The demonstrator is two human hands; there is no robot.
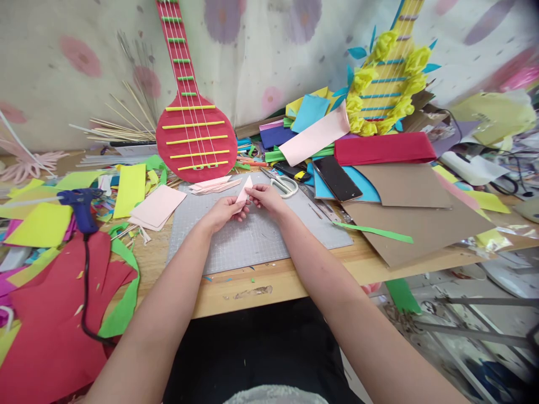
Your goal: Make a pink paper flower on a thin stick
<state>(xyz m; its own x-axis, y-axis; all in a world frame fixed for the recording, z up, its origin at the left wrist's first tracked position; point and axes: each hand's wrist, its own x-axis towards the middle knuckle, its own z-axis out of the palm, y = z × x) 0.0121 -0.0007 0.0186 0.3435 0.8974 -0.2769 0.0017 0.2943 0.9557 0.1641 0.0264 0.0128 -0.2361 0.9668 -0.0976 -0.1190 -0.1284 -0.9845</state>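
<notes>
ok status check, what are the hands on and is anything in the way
Left hand and right hand both gripping a pale pink paper piece, over grey mat. More pink pieces just beyond. Scissors near right hand, nothing seen blocking.

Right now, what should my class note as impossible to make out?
Head view: part of the pink paper piece, covered by the left hand and right hand.
Head view: tops of the red instrument and yellow instrument, cut off by the upper edge.
Head view: fine markings on the grey mat, too small to read.
</notes>
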